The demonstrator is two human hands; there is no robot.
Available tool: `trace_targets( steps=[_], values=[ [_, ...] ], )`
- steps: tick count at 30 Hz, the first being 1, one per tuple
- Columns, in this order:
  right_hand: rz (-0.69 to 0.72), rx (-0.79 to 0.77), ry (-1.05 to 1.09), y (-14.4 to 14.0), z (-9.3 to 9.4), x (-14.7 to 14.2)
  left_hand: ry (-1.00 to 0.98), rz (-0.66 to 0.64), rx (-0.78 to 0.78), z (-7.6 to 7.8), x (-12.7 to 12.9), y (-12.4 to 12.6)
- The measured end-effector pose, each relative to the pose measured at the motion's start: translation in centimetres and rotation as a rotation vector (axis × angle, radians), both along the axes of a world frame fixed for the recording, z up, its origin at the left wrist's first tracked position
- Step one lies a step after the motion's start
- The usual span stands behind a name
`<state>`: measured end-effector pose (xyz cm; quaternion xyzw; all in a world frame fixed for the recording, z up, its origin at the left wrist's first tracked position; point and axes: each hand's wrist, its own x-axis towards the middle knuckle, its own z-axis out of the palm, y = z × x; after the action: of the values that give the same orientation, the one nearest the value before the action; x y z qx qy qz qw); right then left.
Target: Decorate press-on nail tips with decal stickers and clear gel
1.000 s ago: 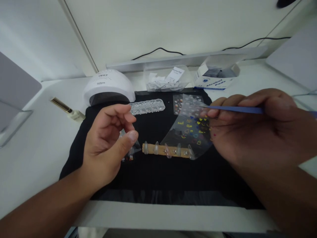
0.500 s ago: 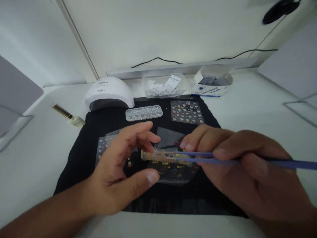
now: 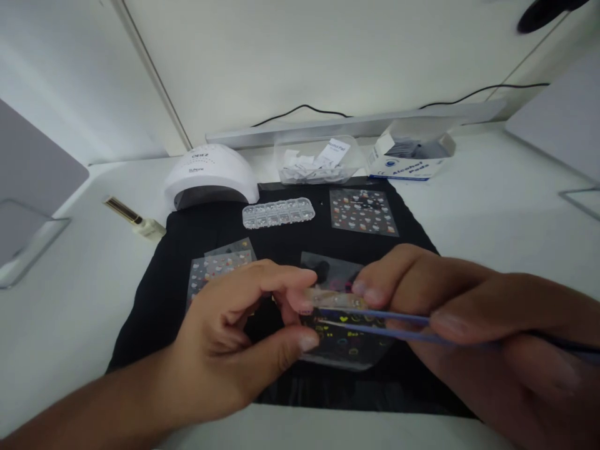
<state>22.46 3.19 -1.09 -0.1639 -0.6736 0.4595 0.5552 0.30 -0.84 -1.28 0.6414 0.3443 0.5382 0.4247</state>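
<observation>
Head view. Your left hand (image 3: 234,337) pinches the near end of the wooden stick (image 3: 334,300) between fingertips and thumb, with the remaining fingers curled loosely; the stick runs from those fingertips across to the fingertips of your right hand (image 3: 469,331), which steady its far end. Your right hand also grips the blue tweezers (image 3: 375,322) between thumb and forefinger, the two thin arms nearly closed, their tips lying just under the stick and close to your left thumb. Whether the tips hold anything is too small to tell. The clear nail tips mounted along the stick appear light, smooth and brittle, so the bare wood at the ends looks the safer place to grip, as you do now. Directly beneath both sets of fingertips lies a transparent sticker sheet (image 3: 340,340) with small coloured shapes; judged thin, limp and slippery, it is best lifted by an edge. Beyond your left fingers sits a second sticker sheet (image 3: 220,262); beyond your right fingers a third sheet (image 3: 362,211). Farther still: a clear compartment box (image 3: 278,213), a white curing lamp (image 3: 210,175), and a box of alcohol pads (image 3: 412,159), all resting on or around the black mat (image 3: 159,294).
</observation>
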Motion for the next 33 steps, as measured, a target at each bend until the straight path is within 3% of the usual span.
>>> trace_targets(
  steps=[6,12,23,33],
  values=[
    [-0.076,-0.087,0.051,0.4,0.3,-0.8,0.0,-0.009,-0.027,-0.4,-0.2,0.0],
    [0.068,0.022,0.102,1.5,0.0,-1.0,-0.004,0.0,0.0,-0.5,-0.4,0.0],
    [0.083,0.125,-0.082,0.7,0.2,0.2,0.053,0.092,0.055,0.3,0.0,0.2],
    [0.105,0.152,-0.099,0.6,0.0,0.5,0.089,0.041,0.064,0.4,-0.1,0.0]
  ],
)
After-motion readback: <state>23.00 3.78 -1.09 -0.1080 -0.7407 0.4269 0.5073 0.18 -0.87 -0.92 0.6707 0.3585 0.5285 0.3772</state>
